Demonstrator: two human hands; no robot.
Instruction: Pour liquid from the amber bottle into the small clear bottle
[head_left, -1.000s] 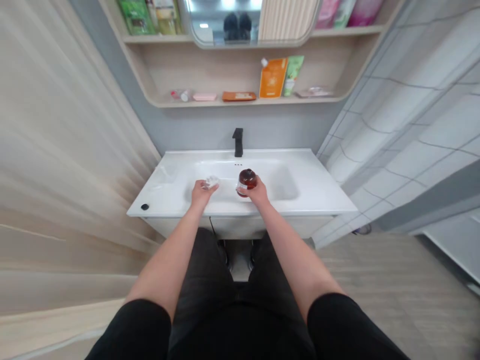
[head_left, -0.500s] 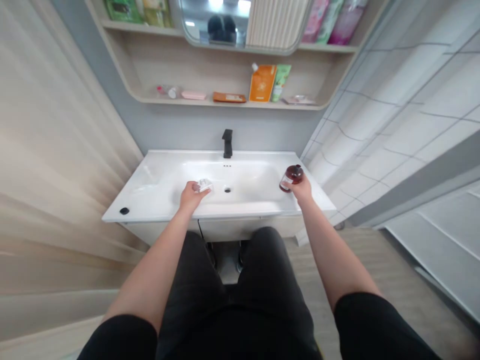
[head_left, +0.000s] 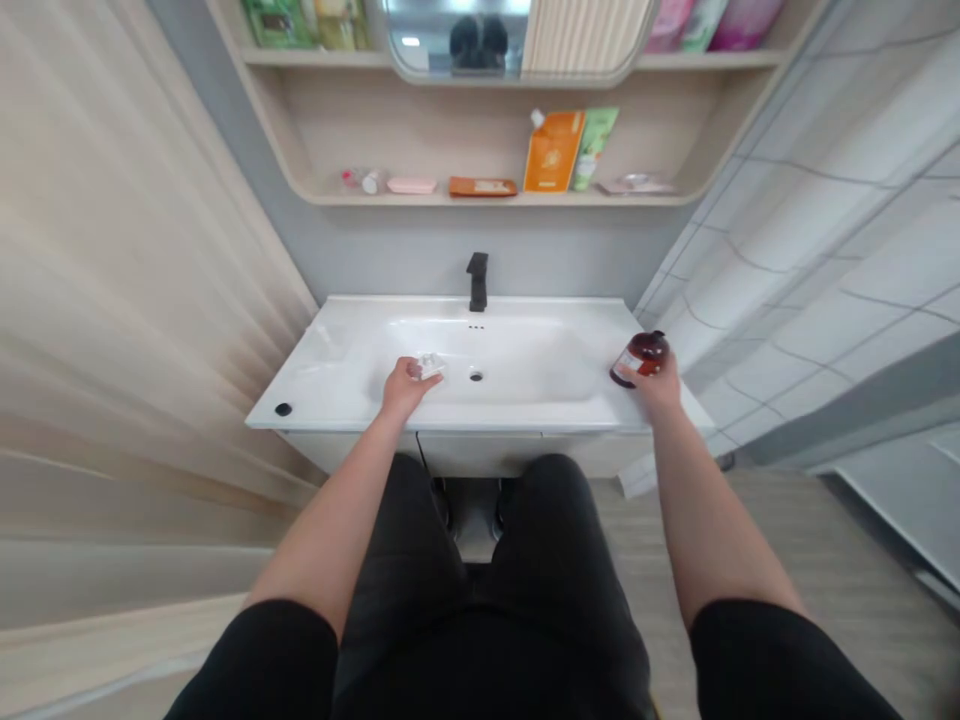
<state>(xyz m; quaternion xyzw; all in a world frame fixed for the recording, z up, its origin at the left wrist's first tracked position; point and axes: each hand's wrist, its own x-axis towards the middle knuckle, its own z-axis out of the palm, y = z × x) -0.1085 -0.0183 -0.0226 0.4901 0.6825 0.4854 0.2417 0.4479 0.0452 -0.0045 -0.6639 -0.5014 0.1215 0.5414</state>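
Observation:
Over the left part of the white sink basin (head_left: 517, 365), my left hand (head_left: 405, 388) is closed round a small white and clear object (head_left: 431, 366), whose kind I cannot make out. On the right, my right hand (head_left: 658, 385) grips a dark brown bottle (head_left: 646, 350) with a white label and a dark top. The bottle is tilted and is over the right end of the white counter. Between the hands is the drain (head_left: 476, 376), and the black faucet (head_left: 478, 282) stands behind it.
A small round black piece (head_left: 283, 409) lies on the counter's left corner. Above, a wall shelf (head_left: 337, 199) holds an orange pouch (head_left: 553, 152), a green tube (head_left: 594, 148) and a pink bar-shaped item (head_left: 412, 186). A beige curtain (head_left: 150, 350) hangs on the left.
My right hand has carried the brown bottle to the right, from the basin's edge to over the counter's end. The left hand keeps its hold above the basin. The view has shifted slightly.

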